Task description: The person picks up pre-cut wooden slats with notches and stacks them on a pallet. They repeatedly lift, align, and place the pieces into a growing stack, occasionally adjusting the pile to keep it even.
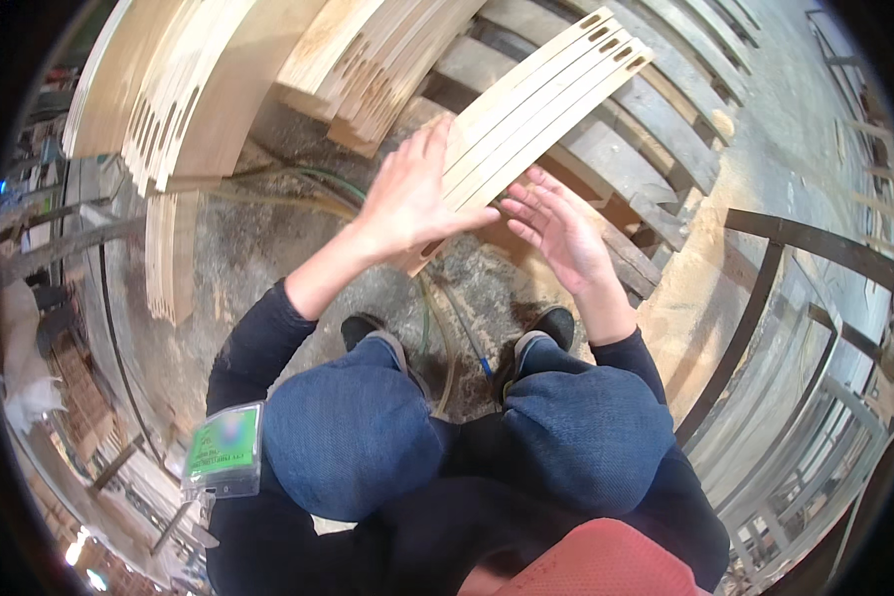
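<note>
A small bundle of long pale wooden boards (pixel 536 114), with oblong slots in their far ends, lies side by side in front of me, slanting away to the right. Against the bundle's left side, near its close end, rests my left hand (pixel 407 194). Its fingers are stretched out and its thumb reaches across toward the right. My right hand (pixel 563 233) is at the bundle's right edge, palm turned toward the wood and fingers apart. Whether its fingertips touch the boards I cannot tell. The near end of the bundle is partly covered by my left hand.
Grey slatted pallets (pixel 656 139) lie beyond and right of the bundle. Tall stacks of slotted boards (pixel 209 89) stand at the far left, with another stack (pixel 377 70) beside them. Thin hoses (pixel 442 358) run between my feet. A dark metal frame (pixel 740 338) stands at the right.
</note>
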